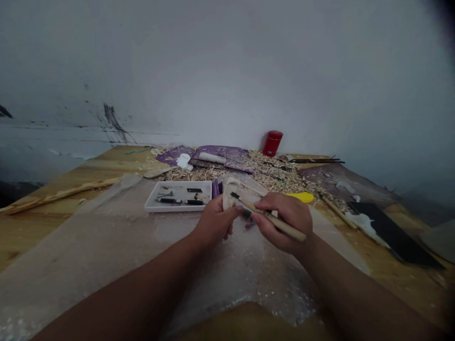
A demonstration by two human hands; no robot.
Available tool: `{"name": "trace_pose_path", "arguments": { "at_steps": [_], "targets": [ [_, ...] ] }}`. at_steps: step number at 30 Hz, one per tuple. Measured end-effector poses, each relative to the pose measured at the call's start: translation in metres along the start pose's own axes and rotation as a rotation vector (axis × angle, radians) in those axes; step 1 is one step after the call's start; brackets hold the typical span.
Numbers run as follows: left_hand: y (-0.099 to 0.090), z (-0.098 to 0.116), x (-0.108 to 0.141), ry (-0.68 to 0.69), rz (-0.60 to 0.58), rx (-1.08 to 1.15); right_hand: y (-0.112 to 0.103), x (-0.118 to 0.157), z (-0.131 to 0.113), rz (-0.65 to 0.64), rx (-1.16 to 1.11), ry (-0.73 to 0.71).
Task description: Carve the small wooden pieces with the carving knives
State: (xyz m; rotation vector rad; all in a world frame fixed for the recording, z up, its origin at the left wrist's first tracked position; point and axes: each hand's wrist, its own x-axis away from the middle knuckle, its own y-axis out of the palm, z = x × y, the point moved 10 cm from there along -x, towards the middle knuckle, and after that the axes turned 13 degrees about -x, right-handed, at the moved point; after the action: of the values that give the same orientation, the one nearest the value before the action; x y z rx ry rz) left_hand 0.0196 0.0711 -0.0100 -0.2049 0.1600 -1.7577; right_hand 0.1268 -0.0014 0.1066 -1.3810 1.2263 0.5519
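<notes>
- Left hand grips a pale carved piece above the clear plastic sheet on the desk.
- Right hand closes round a wooden-handled tool, its tip at the piece.
- From the piece: white tray at nine o'clock, shavings toward twelve, red container at one, yellow object at three.

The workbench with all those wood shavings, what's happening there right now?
A person is working on a pale piece held in the left hand. The right hand grips a wooden-handled tool, its dark tip at the piece. Under the forearms lies a plastic sheet, with a white tray of small tools beside the left hand. Shavings are heaped behind.
</notes>
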Motion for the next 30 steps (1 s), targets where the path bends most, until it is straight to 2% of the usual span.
{"name": "trace_pose_path", "arguments": {
  "at_steps": [4, 8, 10, 13, 17, 21, 23, 26, 30],
  "targets": [
    [0.004, 0.004, 0.002, 0.046, -0.050, 0.026, -0.002, 0.002, -0.017, 0.018, 0.006, -0.123],
    [0.004, 0.003, 0.002, 0.047, -0.039, -0.044, -0.005, 0.000, -0.021, 0.015, -0.028, -0.097],
    [0.003, 0.003, 0.002, 0.039, -0.033, -0.083, -0.008, -0.001, -0.018, 0.042, -0.071, -0.041],
    [0.002, 0.008, 0.003, 0.097, -0.036, -0.146, -0.015, 0.002, -0.004, 0.111, -0.191, 0.098],
    [0.001, 0.021, 0.007, 0.209, -0.040, -0.235, -0.018, 0.012, 0.026, 0.219, -0.493, 0.330],
    [0.004, 0.023, 0.010, 0.212, -0.079, -0.235, -0.012, 0.017, 0.043, 0.270, -0.724, 0.472],
    [0.005, 0.022, 0.012, 0.204, -0.080, -0.224, -0.009, 0.018, 0.042, 0.272, -0.754, 0.476],
    [0.008, 0.016, 0.014, 0.170, -0.057, -0.182, -0.008, 0.018, 0.032, 0.270, -0.726, 0.402],
    [0.010, 0.009, 0.017, 0.120, -0.003, -0.060, -0.011, 0.019, 0.013, 0.269, -0.569, 0.267]
  ]
}}
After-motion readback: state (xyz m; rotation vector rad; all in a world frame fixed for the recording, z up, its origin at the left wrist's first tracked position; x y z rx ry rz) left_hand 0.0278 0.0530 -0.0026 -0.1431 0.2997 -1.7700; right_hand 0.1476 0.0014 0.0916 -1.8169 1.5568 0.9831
